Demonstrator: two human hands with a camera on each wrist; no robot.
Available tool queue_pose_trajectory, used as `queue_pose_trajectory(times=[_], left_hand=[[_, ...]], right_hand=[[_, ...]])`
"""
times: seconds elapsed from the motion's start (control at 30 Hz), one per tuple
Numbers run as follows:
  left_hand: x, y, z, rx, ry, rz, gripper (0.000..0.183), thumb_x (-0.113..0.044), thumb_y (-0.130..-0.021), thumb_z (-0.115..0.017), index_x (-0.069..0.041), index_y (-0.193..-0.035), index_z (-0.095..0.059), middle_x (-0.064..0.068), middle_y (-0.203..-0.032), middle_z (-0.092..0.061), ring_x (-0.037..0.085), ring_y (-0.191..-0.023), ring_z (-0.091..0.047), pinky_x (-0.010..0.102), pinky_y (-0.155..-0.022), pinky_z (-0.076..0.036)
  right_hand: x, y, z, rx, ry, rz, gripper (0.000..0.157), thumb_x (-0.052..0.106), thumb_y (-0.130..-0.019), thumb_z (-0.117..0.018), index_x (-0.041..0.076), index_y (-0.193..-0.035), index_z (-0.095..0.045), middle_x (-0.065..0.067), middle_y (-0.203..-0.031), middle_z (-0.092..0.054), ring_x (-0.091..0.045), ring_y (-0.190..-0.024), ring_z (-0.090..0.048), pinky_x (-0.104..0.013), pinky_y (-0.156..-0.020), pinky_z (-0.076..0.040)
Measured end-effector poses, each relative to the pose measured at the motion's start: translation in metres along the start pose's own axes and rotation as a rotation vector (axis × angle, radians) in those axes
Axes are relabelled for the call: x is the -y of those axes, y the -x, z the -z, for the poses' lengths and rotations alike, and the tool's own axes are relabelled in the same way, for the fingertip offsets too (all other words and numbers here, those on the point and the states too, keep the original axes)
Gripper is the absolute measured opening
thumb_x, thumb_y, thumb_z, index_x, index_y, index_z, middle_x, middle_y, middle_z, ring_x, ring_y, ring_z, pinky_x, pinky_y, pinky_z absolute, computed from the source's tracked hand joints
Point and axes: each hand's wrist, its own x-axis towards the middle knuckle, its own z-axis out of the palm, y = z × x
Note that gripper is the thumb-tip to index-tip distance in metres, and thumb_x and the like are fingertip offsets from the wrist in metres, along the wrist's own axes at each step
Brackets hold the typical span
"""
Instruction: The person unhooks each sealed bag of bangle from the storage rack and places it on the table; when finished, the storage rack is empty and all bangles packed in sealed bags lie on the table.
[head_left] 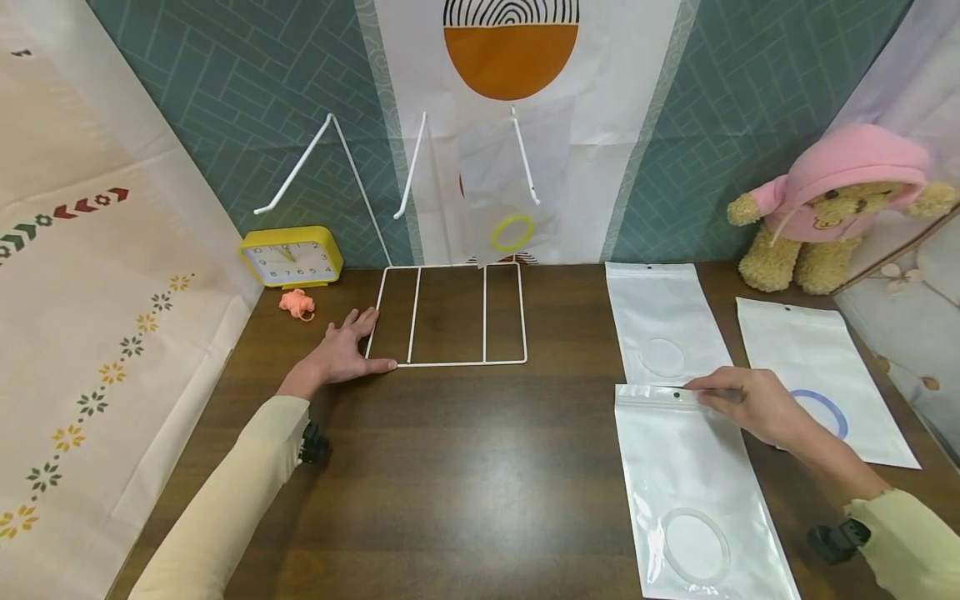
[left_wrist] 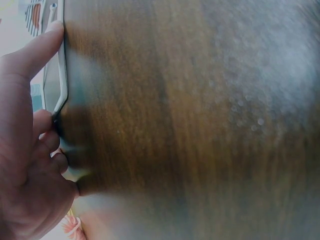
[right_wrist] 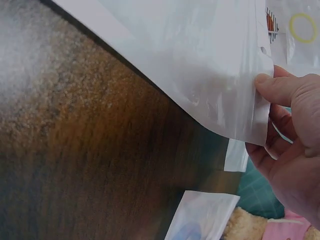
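My right hand [head_left: 753,404] pinches the top right corner of a white zip bag [head_left: 678,467] with a round ring outline low on its front. In the right wrist view the thumb lies on the bag's front [right_wrist: 215,80], near its hang hole, with fingers behind. My left hand [head_left: 341,354] is spread at the near left corner of a white wire rack [head_left: 450,364], thumb along the front wire and fingers at the side wire. Long prongs rise at the rack's back. A clear-looking bag with a yellow ring [head_left: 513,233] hangs from the right prong.
Another white bag [head_left: 652,304] lies behind the pinched one, and a bag with a blue ring [head_left: 810,350] lies to the right. A yellow clock [head_left: 292,257] and a small coral-coloured bundle [head_left: 297,303] stand back left. A pink-hooded teddy bear [head_left: 847,200] sits back right.
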Motion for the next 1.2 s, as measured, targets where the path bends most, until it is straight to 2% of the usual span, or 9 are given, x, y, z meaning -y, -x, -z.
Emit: queue_pose_trajectory(times=[0.1, 0.33, 0.5, 0.83, 1.0, 1.2], left_hand=[[0.000, 0.000, 0.000, 0.001, 0.003, 0.004, 0.109, -0.057, -0.086, -0.070, 0.003, -0.158, -0.014, 0.023, -0.163, -0.013, 0.046, -0.149, -0.003, 0.071, -0.109, 0.000], [-0.001, 0.000, 0.000, -0.003, 0.004, 0.005, 0.110, -0.057, -0.085, -0.071, 0.003, -0.158, -0.015, 0.023, -0.163, -0.014, 0.046, -0.149, -0.004, 0.072, -0.109, -0.001], [0.000, 0.000, 0.000, -0.004, 0.001, 0.002, 0.109, -0.057, -0.085, -0.071, 0.004, -0.158, -0.015, 0.023, -0.163, -0.014, 0.046, -0.148, -0.004, 0.072, -0.109, -0.001], [0.002, 0.001, -0.002, -0.003, 0.000, 0.005, 0.110, -0.058, -0.085, -0.070, 0.002, -0.158, -0.016, 0.022, -0.163, -0.013, 0.046, -0.149, -0.003, 0.072, -0.109, -0.001], [0.002, 0.001, -0.002, -0.002, 0.003, -0.001, 0.109, -0.058, -0.086, -0.070, 0.003, -0.158, -0.016, 0.023, -0.163, -0.013, 0.046, -0.148, -0.003, 0.072, -0.109, -0.001], [0.002, 0.000, -0.001, 0.002, 0.003, -0.001, 0.109, -0.058, -0.086, -0.070, 0.002, -0.158, -0.015, 0.023, -0.163, -0.013, 0.045, -0.149, -0.002, 0.072, -0.109, -0.001]], right_hand=[[0.000, -0.001, -0.001, 0.000, 0.019, 0.034, 0.034, -0.013, -0.066, -0.084, 0.007, -0.093, -0.079, 0.003, -0.083, -0.072, -0.002, -0.070, -0.060, -0.015, -0.057, -0.042], [0.001, -0.002, -0.004, 0.010, 0.128, 0.096, 0.038, -0.011, -0.061, -0.087, 0.007, -0.094, -0.079, 0.000, -0.085, -0.067, -0.018, -0.074, -0.062, -0.023, -0.058, -0.045], [0.002, -0.002, -0.006, 0.024, 0.156, 0.126, 0.039, -0.010, -0.060, -0.087, 0.007, -0.094, -0.080, -0.001, -0.086, -0.066, -0.020, -0.074, -0.061, -0.030, -0.057, -0.046], [0.007, -0.003, -0.007, 0.053, 0.189, 0.113, 0.039, -0.010, -0.060, -0.088, 0.005, -0.095, -0.080, -0.002, -0.089, -0.065, -0.022, -0.077, -0.061, -0.035, -0.059, -0.048], [0.008, -0.006, -0.007, 0.029, 0.205, 0.124, 0.041, -0.010, -0.060, -0.088, 0.002, -0.098, -0.079, -0.008, -0.093, -0.066, -0.028, -0.081, -0.061, -0.042, -0.064, -0.048], [0.009, -0.019, 0.003, -0.033, 0.170, 0.095, 0.042, -0.009, -0.063, -0.086, 0.003, -0.103, -0.077, -0.010, -0.098, -0.068, -0.031, -0.086, -0.066, -0.039, -0.067, -0.049]])
